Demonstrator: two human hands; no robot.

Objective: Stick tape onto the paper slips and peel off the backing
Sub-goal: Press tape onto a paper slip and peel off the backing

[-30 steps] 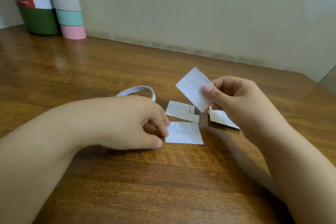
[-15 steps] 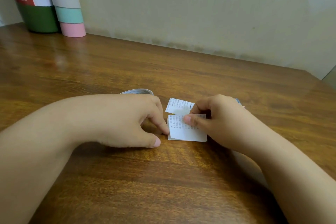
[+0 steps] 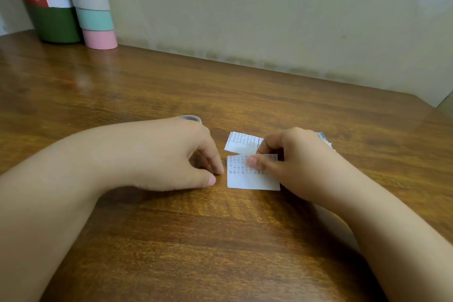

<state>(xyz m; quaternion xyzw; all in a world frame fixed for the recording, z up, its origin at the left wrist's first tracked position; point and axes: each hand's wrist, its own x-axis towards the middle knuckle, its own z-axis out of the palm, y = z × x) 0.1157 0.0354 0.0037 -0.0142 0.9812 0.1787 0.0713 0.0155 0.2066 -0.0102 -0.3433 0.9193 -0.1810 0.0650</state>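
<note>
Near slip (image 3: 252, 178) lies flat on tabletop (image 3: 220, 240), centre; second slip (image 3: 241, 142) touching at its 12 o'clock. Right hand (image 3: 291, 162) pinches a translucent strip (image 3: 266, 157) over near slip: taping step. Left hand (image 3: 176, 157), fingers curled, nothing visibly held, fingertip at slip's 9 o'clock edge. Next, likely: press flat, lift a backing corner.

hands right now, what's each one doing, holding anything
Left hand: fingers curled, tips at the left edge of the near paper slip; no grip can be told.
Right hand: pinches a translucent tape piece over that slip.
</note>
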